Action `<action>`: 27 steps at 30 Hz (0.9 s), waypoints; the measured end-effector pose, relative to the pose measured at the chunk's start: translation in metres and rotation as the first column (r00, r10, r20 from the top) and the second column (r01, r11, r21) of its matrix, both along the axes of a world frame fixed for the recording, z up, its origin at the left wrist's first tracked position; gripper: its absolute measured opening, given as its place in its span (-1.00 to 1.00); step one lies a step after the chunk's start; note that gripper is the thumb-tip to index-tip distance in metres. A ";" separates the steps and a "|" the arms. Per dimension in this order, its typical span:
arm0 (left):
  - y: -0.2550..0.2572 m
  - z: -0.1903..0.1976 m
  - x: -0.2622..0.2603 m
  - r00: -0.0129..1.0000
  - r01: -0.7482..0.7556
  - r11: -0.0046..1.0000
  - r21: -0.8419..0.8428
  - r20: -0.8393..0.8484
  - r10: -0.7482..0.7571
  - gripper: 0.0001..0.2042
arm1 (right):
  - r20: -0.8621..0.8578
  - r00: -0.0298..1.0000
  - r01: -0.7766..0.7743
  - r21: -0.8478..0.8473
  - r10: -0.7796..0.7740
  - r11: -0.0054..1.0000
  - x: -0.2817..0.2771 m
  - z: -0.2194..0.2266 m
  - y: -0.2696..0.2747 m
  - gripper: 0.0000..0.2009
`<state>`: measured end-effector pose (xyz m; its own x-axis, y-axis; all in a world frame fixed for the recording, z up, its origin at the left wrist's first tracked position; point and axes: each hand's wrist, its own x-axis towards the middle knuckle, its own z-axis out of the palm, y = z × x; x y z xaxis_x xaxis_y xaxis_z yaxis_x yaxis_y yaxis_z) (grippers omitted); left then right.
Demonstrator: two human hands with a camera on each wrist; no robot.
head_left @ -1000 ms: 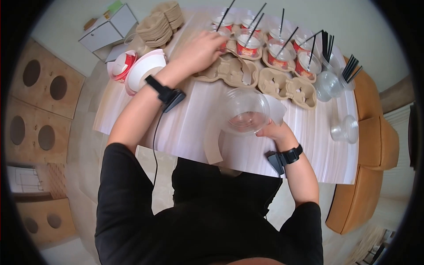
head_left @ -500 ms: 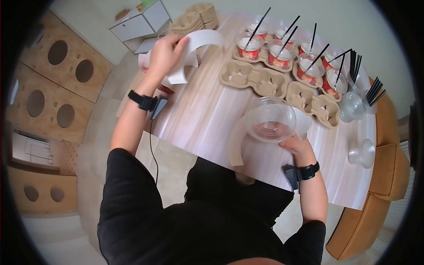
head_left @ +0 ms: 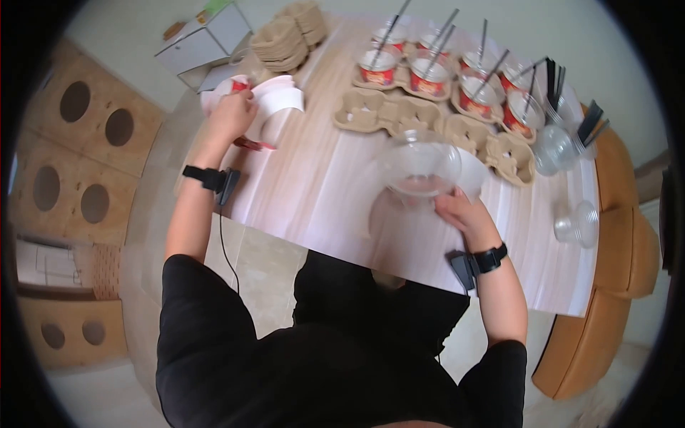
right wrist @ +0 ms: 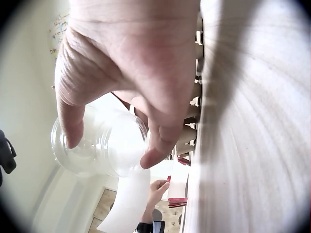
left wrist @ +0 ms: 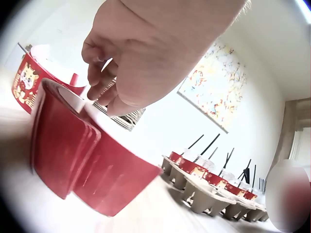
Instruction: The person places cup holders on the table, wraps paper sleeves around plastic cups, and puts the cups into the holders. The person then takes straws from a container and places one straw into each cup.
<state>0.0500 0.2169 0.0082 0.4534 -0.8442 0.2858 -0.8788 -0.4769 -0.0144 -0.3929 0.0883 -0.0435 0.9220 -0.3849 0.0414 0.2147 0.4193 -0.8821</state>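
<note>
My left hand (head_left: 234,114) is at the pile of curved paper cup sleeves (head_left: 280,101) on the table's left side. In the left wrist view its curled fingertips pinch the upper edge of a red sleeve (left wrist: 116,170) with a white inner face. A printed red sleeve (left wrist: 29,80) stands behind it. Above the table near the front, my right hand (head_left: 464,212) grips a clear plastic cup (head_left: 422,162), thumb (right wrist: 73,128) and fingers spread around it. A white curved paper strip (right wrist: 127,201) hangs beside the cup in the right wrist view.
Several red-banded cups (head_left: 427,77) with black straws stand in cardboard carriers at the back. Unfilled carriers (head_left: 357,110) lie in front of them. A carrier stack (head_left: 280,46) is at back left. Clear cups (head_left: 576,225) and straw holders (head_left: 589,128) are at right.
My left hand went from the carriers to the sleeve pile on the left, carrying a curved paper strip on the way. My right hand keeps hold of the clear cup. The head view swung.
</note>
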 end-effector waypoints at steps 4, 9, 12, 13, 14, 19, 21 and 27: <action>-0.014 0.016 -0.060 0.926 0.375 0.904 -0.203 0.117 -0.358 -0.80 | 0.039 0.995 0.090 0.040 -0.092 0.995 0.004 -0.030 -0.012 -0.47; -0.031 0.002 -0.175 0.073 0.414 0.723 -0.553 -0.772 -0.632 -0.51 | 0.223 0.975 -0.040 0.138 0.008 0.990 0.012 -0.029 -0.023 -0.38; -0.049 -0.012 -0.217 -0.261 0.361 0.711 -0.603 -0.797 -0.544 -0.38 | 0.211 0.961 0.116 0.284 -0.180 0.952 0.013 -0.019 -0.017 -0.45; -0.056 -0.015 -0.224 -0.271 0.368 0.705 -0.606 -0.795 -0.542 -0.38 | 0.208 0.959 0.130 0.282 -0.193 0.951 0.014 -0.015 -0.015 -0.45; -0.064 -0.017 -0.229 -0.327 0.310 0.708 -0.634 -0.771 -0.547 -0.35 | 0.202 0.942 0.221 0.228 -0.268 0.948 0.014 -0.010 -0.015 -0.47; -0.081 -0.030 -0.241 -0.278 0.191 0.720 -0.667 -0.741 -0.612 -0.25 | 0.083 0.867 0.496 -0.032 -0.492 0.868 0.016 -0.021 -0.017 -0.62; -0.081 -0.036 -0.243 -0.304 0.156 0.730 -0.665 -0.736 -0.606 -0.23 | 0.018 0.835 0.527 -0.315 -0.550 0.789 0.016 -0.016 -0.010 -0.63; -0.072 -0.040 -0.231 -0.294 0.069 0.726 -0.685 -0.709 -0.641 -0.18 | 0.083 0.883 0.463 -0.322 -0.462 0.826 0.013 0.003 -0.003 -0.50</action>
